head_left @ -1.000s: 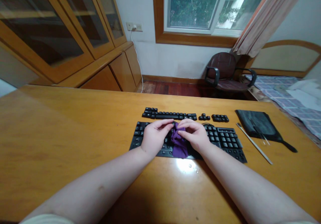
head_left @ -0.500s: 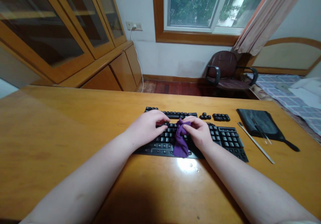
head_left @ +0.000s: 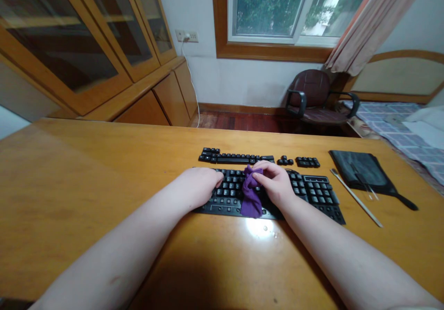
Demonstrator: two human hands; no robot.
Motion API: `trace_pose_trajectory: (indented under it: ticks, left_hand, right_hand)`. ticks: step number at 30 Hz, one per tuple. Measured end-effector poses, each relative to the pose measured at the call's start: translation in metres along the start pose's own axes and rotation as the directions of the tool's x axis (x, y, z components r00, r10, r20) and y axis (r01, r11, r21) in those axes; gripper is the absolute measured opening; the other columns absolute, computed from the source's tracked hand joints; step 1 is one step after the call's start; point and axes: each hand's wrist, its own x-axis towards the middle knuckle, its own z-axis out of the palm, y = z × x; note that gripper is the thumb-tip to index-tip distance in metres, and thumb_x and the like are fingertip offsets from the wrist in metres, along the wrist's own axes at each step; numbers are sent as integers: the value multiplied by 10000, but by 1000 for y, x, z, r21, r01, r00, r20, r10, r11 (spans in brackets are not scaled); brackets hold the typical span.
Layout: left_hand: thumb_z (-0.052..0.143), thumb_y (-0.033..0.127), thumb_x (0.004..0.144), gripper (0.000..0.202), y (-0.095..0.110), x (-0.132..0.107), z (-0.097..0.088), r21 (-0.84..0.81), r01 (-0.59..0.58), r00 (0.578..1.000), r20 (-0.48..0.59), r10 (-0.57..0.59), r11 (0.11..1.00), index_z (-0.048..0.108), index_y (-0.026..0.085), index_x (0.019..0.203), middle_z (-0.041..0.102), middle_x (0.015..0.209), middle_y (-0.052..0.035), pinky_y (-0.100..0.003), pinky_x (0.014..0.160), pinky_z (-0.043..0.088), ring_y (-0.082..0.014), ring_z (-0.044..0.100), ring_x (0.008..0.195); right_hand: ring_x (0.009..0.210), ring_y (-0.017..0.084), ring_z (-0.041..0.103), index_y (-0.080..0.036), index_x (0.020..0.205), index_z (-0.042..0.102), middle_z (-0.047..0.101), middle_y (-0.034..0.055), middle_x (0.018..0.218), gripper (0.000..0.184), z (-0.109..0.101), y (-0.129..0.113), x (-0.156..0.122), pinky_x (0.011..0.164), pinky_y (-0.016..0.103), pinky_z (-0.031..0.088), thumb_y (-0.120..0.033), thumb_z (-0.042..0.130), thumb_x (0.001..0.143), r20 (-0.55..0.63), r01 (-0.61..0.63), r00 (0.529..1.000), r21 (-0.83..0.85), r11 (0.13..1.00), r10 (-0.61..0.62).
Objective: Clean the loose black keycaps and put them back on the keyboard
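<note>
A black keyboard [head_left: 225, 202] lies on the wooden desk, with bare patches where keycaps are off along its near rows. My right hand [head_left: 275, 180] pinches a bunched purple cloth [head_left: 251, 199] between thumb and fingers, and the cloth drapes over the keyboard's middle. Over the keyboard's left end is my left hand [head_left: 203, 185], its fingers curled in and pointing down at the keys. Whatever those fingertips hold, if anything, is hidden. Behind the keyboard, loose black keycaps [head_left: 239, 158] are laid out in groups.
To the right are a long thin brush [head_left: 357, 199] and a black zip pouch [head_left: 360, 171] with a wire tool [head_left: 364, 182] lying on it. Beyond the desk [head_left: 86, 185] stand an office chair [head_left: 312, 97], a bed [head_left: 391, 120] and a glass-door cabinet [head_left: 138, 69].
My left hand has moved left and toward me, its fingers curling in, uncovering more loose keycaps behind the keyboard. The right hand stays on the purple cloth.
</note>
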Motion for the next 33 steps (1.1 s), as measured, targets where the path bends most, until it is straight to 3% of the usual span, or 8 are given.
trace_pose_trajectory:
  ticks: [8,33]
  left_hand:
    - [529,130,638,140,-5,8,3,-52,-3,999,48,5,999,563,224,737,631,707,-21,-258,511,333,-177,564,607]
    - [533,133,687,115,0,7,6,-36,24,999,33,-23,999,576,218,750,637,722,-46,-283,569,404,-210,596,644]
  right_hand:
    - [753,165,603,-220,745,671,640,27,789,104,0,1,0,680,315,498,-311,710,712,26,6,1000,12,1000,-7]
    - [774,172,603,-221,745,673,656,26,779,85,-2,3,1,738,332,475,-291,709,712,52,29,998,-8,1000,-29]
